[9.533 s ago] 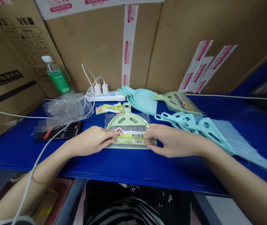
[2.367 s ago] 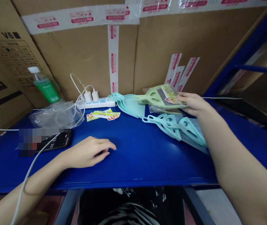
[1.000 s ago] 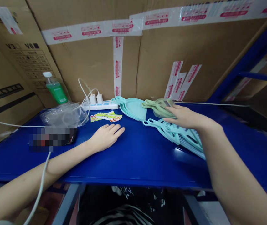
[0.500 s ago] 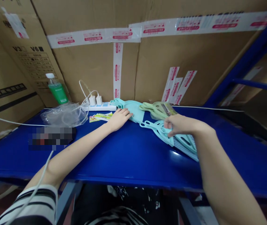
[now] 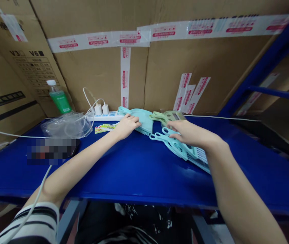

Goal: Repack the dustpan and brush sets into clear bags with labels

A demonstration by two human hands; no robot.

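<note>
My left hand (image 5: 128, 126) is closed on the near edge of a light blue dustpan (image 5: 145, 119), its fingers curled over the rim. More than one layer shows at that edge, so dustpans seem to be stacked there. To the right, my right hand (image 5: 187, 131) pinches a light blue hand brush (image 5: 191, 150) near its ringed handle. Other light blue brushes (image 5: 171, 144) lie just beneath and beside it, with pale bristles pointing right. Behind the right hand lies a green brush-and-dustpan set (image 5: 166, 117), partly in clear wrapping.
A white power strip (image 5: 105, 118) with plugged chargers stands at the back, beside small printed cards (image 5: 105, 127). Crumpled clear plastic (image 5: 66, 125), a green-labelled bottle (image 5: 60, 98) and a blurred dark object (image 5: 54, 150) are at the left. Cardboard walls the blue table (image 5: 134, 169).
My right hand has drawn back slightly, shifting the brush in its fingers up and left over the others. The dustpan under my left hand tips slightly towards me. The view moves a little.
</note>
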